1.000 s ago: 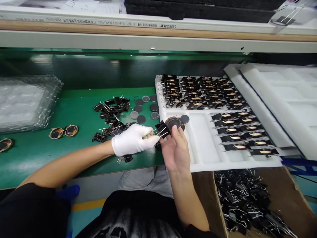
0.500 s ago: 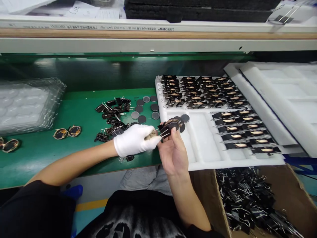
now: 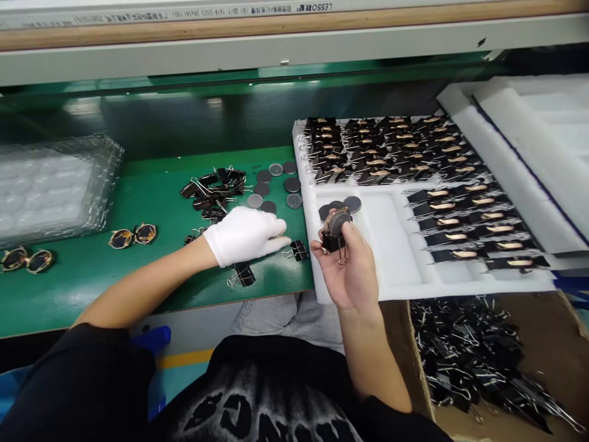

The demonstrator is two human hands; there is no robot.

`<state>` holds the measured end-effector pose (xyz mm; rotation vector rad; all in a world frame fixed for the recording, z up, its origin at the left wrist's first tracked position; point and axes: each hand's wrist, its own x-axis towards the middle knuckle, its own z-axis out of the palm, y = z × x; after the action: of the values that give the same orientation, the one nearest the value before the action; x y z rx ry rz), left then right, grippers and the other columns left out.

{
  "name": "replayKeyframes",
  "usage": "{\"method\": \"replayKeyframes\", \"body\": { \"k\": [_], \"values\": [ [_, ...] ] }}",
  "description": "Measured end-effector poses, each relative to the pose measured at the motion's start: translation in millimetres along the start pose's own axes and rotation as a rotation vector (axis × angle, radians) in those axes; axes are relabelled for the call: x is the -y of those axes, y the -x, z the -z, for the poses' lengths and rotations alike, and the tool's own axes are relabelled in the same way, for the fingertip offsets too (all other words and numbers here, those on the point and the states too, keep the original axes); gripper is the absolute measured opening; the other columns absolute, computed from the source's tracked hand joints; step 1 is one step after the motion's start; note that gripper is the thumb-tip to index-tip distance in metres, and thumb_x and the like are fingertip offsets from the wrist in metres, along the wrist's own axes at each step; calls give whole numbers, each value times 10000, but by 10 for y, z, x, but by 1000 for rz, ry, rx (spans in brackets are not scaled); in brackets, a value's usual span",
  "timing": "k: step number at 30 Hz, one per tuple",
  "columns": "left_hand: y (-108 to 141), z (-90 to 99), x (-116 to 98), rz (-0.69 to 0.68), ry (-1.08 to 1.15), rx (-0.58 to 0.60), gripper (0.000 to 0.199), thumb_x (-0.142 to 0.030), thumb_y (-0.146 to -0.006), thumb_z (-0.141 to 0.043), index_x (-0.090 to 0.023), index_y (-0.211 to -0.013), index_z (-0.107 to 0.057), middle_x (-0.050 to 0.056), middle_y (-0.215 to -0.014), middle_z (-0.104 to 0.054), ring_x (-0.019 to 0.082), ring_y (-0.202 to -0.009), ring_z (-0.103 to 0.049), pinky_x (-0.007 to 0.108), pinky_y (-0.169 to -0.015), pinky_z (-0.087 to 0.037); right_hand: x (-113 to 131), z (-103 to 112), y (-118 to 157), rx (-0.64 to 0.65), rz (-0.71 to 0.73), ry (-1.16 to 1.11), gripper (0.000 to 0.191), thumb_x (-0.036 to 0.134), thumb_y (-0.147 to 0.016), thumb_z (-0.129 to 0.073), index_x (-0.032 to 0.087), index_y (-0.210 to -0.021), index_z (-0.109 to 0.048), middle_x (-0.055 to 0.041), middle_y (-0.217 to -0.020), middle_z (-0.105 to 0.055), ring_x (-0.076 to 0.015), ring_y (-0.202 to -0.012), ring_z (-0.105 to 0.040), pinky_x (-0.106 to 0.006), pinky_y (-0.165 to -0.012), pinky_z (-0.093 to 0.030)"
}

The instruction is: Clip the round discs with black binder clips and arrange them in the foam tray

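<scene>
Several discs: on the table, at 1 o'clock from the left hand.
Clip pile: at 11 o'clock, partly hidden by that hand.
Loose clip: at 3 o'clock, between its fingertips and the tray.
Glasses: two pairs, at 9 o'clock.
Tray: at 2 o'clock from the right hand, carrying clip rows; three more discs lie just past the bundle.
Box: at 4 o'clock, full of clips.
Bundle: disc and black clip, seen against the tray's left compartment; disc toward 12, wire handles toward 6, long axis between.
Right fingers: pinching the bundle.
Left fingers: narrow; cannot tell whether they hold anything.
</scene>
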<state>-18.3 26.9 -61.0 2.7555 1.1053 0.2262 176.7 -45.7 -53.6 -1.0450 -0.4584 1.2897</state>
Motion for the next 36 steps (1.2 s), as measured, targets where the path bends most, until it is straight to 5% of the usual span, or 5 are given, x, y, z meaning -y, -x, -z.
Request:
{"method": "replayKeyframes", "body": {
  "k": [8, 17, 25, 31, 36],
  "values": [
    [0, 227, -89, 282, 810, -321, 396, -443, -1043, -509, -172, -778, -625, -22, -660, -631, 92, -541, -531, 246, -573, -416, -76, 65, 75, 196, 40, 240, 312, 468, -823, -849, 247, -969, -685, -6, -935, -705, -141, -806, -679, -267, -652, -611],
    [80, 130, -210, 143, 640, -447, 283, -340, -1027, -540, -184, -820, -653, -19, -731, -674, 94, -636, -579, 239, -643, -436, -88, 117, 74, 463, 330, 462, 130, 311, -927, -776, 277, -1022, -695, -61, -1220, -765, -254, -1358, -632, -425, -1070, -574],
    [123, 283, -25, 45, 270, -283, 523, -629, -815, -667, -184, -1090, -651, 21, -873, -700, 163, -686, -634, 278, -622, -415, 147, 125, 111, 603, 358, 630, 211, 141, -856, -817, 277, -1014, -785, -37, -1364, -735, -218, -1335, -662, -351, -1083, -578],
    [97, 281, -37, -129, 250, 58, 510, -706, -838, -538, -218, -692, -521, -24, -562, -522, 130, -505, -471, 282, -537, -258, 313, 170, 65, 843, 364, 790, 196, 127, -851, -815, 243, -1007, -789, -48, -1346, -744, -202, -1205, -735, -335, -1068, -594],
    [54, 211, -51, -14, 296, 84, 428, -620, -905, -503, -216, -768, -541, -22, -579, -551, 135, -493, -477, 271, -521, -259, 379, 195, 39, 694, 364, 881, 128, 201, -873, -810, 245, -992, -790, -73, -1398, -711, -244, -1316, -671, -371, -1051, -593]
  ]
}}
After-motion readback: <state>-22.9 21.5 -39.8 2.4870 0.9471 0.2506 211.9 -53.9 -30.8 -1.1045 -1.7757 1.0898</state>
